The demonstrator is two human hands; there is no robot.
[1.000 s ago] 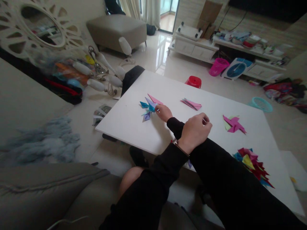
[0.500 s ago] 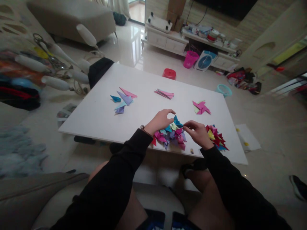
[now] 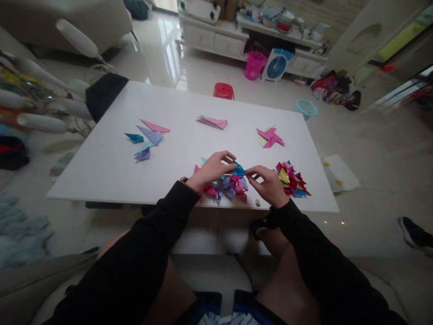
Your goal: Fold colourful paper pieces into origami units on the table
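Observation:
Between both hands, above the near part of the white table (image 3: 101,176), is a blue folded-paper piece (image 3: 239,169). My left hand (image 3: 216,169) pinches its left side, with thumb and fingers closed around it. The fingertips of my right hand (image 3: 267,183) grip its right corner. Directly below lies a pile of folded paper pieces (image 3: 233,187) in pink, purple and pale blue, partly hidden by my left hand. Beside my right hand sits a second pile (image 3: 291,178) in red, yellow and blue.
Loose folded papers (image 3: 150,135) in purple, pink and blue lie at the table's left. A pink stack (image 3: 212,122) and a magenta pinwheel-shaped bundle (image 3: 270,136) lie along the far side. Past the table stand a red stool (image 3: 223,90) and a teal basket (image 3: 306,108).
My right hand has come back from the loose papers at the left with a blue piece. Both hands now meet on it above the near pile. The view has swung right.

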